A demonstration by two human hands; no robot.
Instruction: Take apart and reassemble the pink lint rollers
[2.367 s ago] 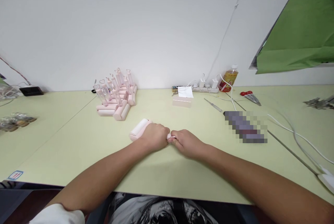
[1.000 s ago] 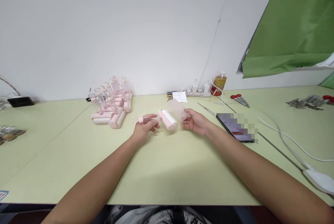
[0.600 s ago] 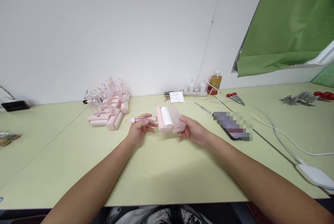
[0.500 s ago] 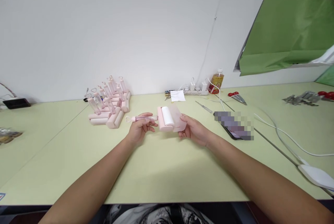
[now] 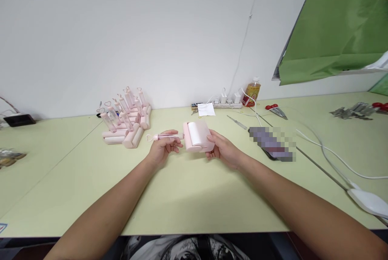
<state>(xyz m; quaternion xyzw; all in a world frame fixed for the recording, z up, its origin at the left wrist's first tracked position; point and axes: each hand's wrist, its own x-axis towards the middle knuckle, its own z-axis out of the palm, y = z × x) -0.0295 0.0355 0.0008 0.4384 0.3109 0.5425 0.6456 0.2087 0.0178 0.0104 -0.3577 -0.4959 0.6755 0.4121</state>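
A pink lint roller [image 5: 189, 135] is held above the table, its white roll partly covered by a translucent cover [image 5: 205, 135]. My left hand [image 5: 162, 146] is closed around the clear handle [image 5: 169, 137], whose heart-shaped loop sticks out to the left. On the other side, my right hand [image 5: 222, 149] grips the right edge of the cover between thumb and fingers. The cover overlaps the right part of the roll. Farther left, several similar pink lint rollers [image 5: 133, 134] stand grouped with their handles pointing up.
At the back are a power strip [image 5: 232, 105], a white paper [image 5: 206, 109] and a bottle [image 5: 252, 92]. To the right lie a screwdriver [image 5: 237, 122], red-handled pliers [image 5: 276, 111], a blurred-out phone [image 5: 271, 144] and white cables [image 5: 339, 167]. A dark device [image 5: 20, 120] sits far left.
My right hand has shifted slightly left, bringing the translucent cover over more of the white roll. My left hand keeps its hold on the handle.
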